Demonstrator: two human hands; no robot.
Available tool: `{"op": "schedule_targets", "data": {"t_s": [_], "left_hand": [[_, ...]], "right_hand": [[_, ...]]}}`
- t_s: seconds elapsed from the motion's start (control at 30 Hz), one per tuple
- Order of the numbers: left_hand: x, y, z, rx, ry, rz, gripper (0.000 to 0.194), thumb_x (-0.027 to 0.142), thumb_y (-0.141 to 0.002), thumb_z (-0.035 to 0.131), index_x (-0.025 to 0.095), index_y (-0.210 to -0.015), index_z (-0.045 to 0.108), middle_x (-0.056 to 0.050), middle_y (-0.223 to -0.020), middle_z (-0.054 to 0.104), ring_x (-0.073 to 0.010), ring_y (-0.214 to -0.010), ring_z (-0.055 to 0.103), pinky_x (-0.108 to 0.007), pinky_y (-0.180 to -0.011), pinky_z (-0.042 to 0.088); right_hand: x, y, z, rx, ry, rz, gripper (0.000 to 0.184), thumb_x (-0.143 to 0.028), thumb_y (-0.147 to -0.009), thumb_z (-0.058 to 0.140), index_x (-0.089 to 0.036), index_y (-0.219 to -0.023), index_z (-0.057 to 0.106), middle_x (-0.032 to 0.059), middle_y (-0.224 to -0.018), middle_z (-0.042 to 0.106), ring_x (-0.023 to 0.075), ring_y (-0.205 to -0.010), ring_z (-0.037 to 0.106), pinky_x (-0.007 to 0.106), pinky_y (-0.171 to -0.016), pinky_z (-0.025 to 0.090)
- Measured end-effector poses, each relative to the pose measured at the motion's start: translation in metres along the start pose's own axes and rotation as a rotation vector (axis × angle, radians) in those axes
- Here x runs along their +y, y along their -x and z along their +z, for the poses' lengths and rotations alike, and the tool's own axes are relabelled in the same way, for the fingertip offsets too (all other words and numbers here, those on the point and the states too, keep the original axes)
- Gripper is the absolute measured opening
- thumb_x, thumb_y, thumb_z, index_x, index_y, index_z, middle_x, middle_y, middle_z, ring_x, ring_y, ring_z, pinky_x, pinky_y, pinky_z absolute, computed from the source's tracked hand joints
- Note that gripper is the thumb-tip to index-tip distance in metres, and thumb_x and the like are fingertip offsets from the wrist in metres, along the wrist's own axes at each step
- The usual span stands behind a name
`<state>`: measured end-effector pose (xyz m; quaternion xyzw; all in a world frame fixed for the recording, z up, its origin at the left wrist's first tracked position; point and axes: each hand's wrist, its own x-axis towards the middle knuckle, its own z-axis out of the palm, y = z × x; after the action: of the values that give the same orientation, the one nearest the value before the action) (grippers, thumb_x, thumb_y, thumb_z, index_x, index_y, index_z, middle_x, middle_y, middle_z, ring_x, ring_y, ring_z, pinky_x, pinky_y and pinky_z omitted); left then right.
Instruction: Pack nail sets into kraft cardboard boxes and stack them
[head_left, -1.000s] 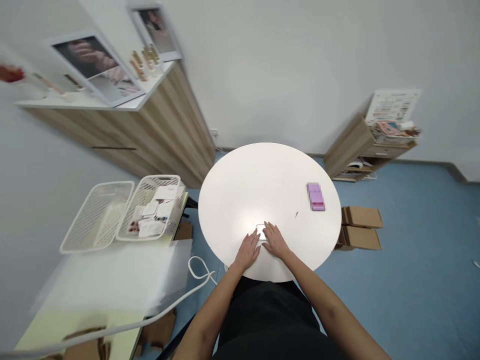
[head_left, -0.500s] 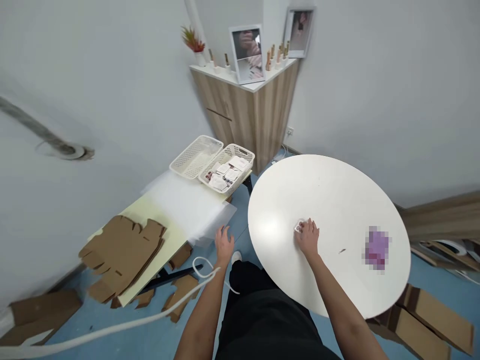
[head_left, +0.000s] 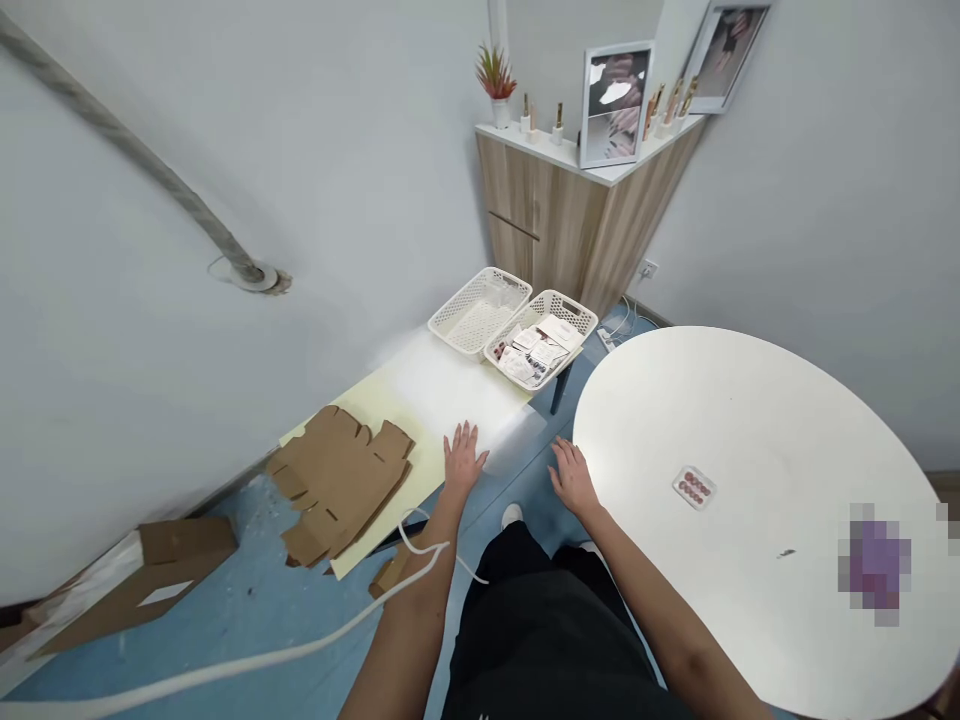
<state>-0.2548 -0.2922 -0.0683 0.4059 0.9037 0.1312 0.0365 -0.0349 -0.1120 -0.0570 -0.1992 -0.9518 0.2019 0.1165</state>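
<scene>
My left hand (head_left: 462,458) is stretched out with fingers spread, empty, over the near edge of a low yellow table (head_left: 420,470), next to a stack of clear plastic sheets (head_left: 457,395). My right hand (head_left: 571,476) is open and empty too, in the gap between that table and the round white table (head_left: 757,420). A small clear pack with red pieces (head_left: 694,487) lies alone on the round table, to the right of my right hand. Flat brown cardboard blanks (head_left: 341,480) lie on the yellow table, left of my left hand.
Two white mesh baskets (head_left: 480,310) stand at the yellow table's far end; the right one (head_left: 541,340) holds several small packs. A wooden cabinet (head_left: 577,220) with picture frames fills the corner. A white cable (head_left: 405,535) crosses my left forearm. Cardboard (head_left: 157,575) lies on the blue floor.
My view has swung left. My right hand let go of the small pack and moved left off the round table. My left hand reached further out over the yellow table.
</scene>
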Motion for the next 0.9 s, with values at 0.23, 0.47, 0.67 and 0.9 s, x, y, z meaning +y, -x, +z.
{"op": "schedule_targets", "data": {"t_s": [0.23, 0.47, 0.67, 0.9], "left_hand": [[-0.016, -0.019, -0.003, 0.071, 0.02, 0.064, 0.032, 0.033, -0.095, 0.045, 0.02, -0.119, 0.063, -0.014, -0.128, 0.061, -0.0306, -0.121, 0.053, -0.054, -0.109, 0.035], [-0.015, -0.04, -0.037, 0.09, 0.13, 0.213, 0.026, 0.02, -0.097, 0.04, 0.021, -0.091, 0.065, -0.01, -0.117, 0.063, -0.0256, -0.112, 0.055, -0.046, -0.097, 0.044], [-0.011, -0.047, -0.069, 0.085, 0.165, 0.392, 0.03, 0.016, -0.099, 0.032, 0.023, -0.099, 0.062, -0.006, -0.115, 0.066, -0.0216, -0.114, 0.056, -0.045, -0.106, 0.039], [-0.011, -0.043, -0.066, 0.053, 0.219, 0.349, 0.036, 0.024, -0.102, 0.025, 0.025, -0.102, 0.061, -0.003, -0.083, 0.069, -0.02, -0.083, 0.066, -0.044, -0.103, 0.044]], "right_hand": [[-0.047, -0.037, 0.023, -0.033, -0.03, -0.056, 0.046, -0.021, -0.095, 0.035, -0.013, -0.139, 0.043, 0.0178, -0.138, 0.05, 0.0327, -0.13, 0.043, 0.054, -0.107, 0.039], [-0.073, -0.068, 0.025, -0.03, -0.039, -0.053, 0.06, -0.023, -0.094, 0.039, -0.017, -0.152, 0.023, 0.0171, -0.145, 0.042, 0.0328, -0.132, 0.041, 0.054, -0.106, 0.04], [-0.076, -0.09, 0.009, 0.012, -0.062, 0.006, 0.074, -0.025, -0.092, 0.046, -0.021, -0.156, 0.008, 0.015, -0.155, 0.029, 0.0314, -0.14, 0.032, 0.051, -0.11, 0.038], [-0.077, -0.108, 0.012, -0.065, -0.047, -0.065, 0.081, -0.02, -0.088, 0.053, -0.022, -0.157, 0.01, 0.013, -0.158, 0.029, 0.0297, -0.144, 0.027, 0.051, -0.113, 0.036]]}}
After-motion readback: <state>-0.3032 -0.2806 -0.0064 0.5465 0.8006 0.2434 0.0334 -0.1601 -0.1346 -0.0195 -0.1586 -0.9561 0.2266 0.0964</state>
